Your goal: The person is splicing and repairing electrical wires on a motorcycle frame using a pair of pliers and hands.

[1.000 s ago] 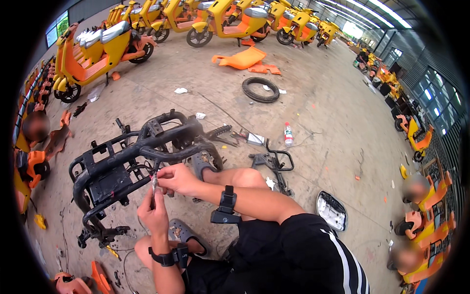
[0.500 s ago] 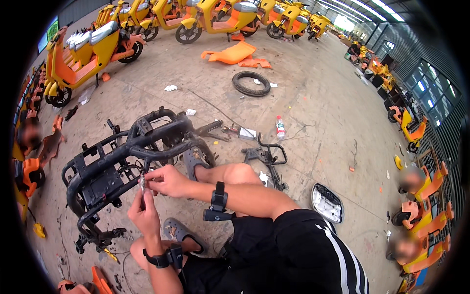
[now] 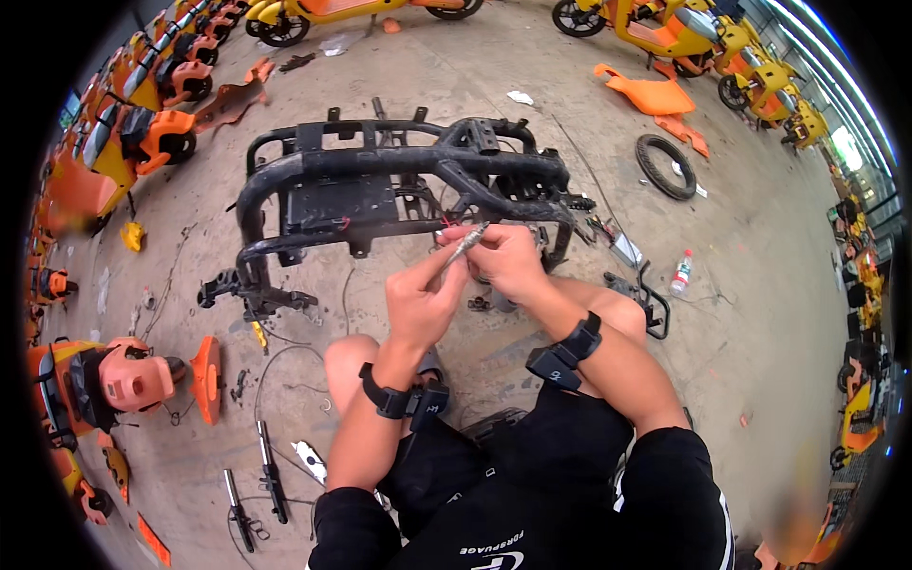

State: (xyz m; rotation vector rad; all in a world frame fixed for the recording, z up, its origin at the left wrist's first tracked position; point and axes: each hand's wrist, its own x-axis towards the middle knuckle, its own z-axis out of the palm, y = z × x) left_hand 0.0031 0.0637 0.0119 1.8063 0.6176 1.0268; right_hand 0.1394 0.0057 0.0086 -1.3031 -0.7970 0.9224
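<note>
A slender, mottled silvery-grey piece is pinched between the fingertips of both hands; its exact kind cannot be made out. My left hand is closed on its lower end. My right hand has its fingers closed at the upper part. Both hands are just in front of a black tubular scooter frame, which lies on the floor. Red and dark wires show in the frame right behind my fingertips. Whether the held piece joins them is hidden by my hands.
At the right lie a black tyre, a plastic bottle and a black bent-tube part. An orange body panel is farther back. Two shock absorbers lie at lower left. Rows of yellow scooters stand around.
My view has swung to the left, so the frame and hands appear nearer the middle. Both hands keep hold of the silvery-grey piece, now tilted rather than upright.
</note>
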